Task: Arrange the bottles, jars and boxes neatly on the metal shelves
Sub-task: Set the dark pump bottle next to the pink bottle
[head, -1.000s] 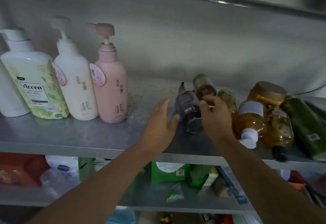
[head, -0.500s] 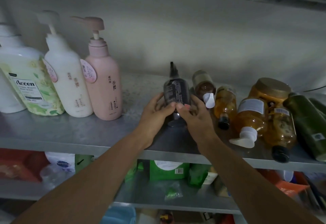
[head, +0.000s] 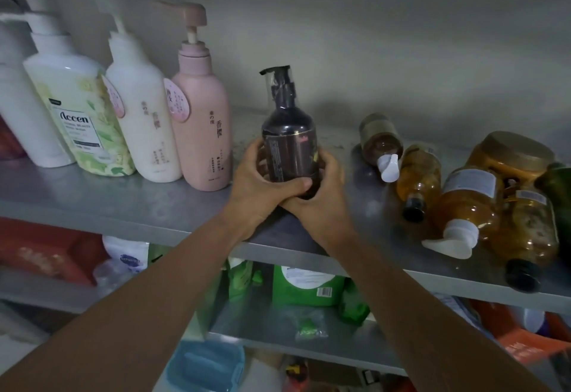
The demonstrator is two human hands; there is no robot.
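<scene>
- The dark pump bottle (head: 289, 147) is held upright, its long axis vertical, by both hands: left hand (head: 258, 183) at 9 o'clock, right hand (head: 324, 189) at 3 o'clock.
- It is kept on the metal shelf (head: 123, 206), near the pink bottle (head: 202, 132) at 9 o'clock.

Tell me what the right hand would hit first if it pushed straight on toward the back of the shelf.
The right hand is already wrapped around the dark pump bottle. Beyond that, bare shelf seems to run to the back wall, though depth is unclear.
</scene>
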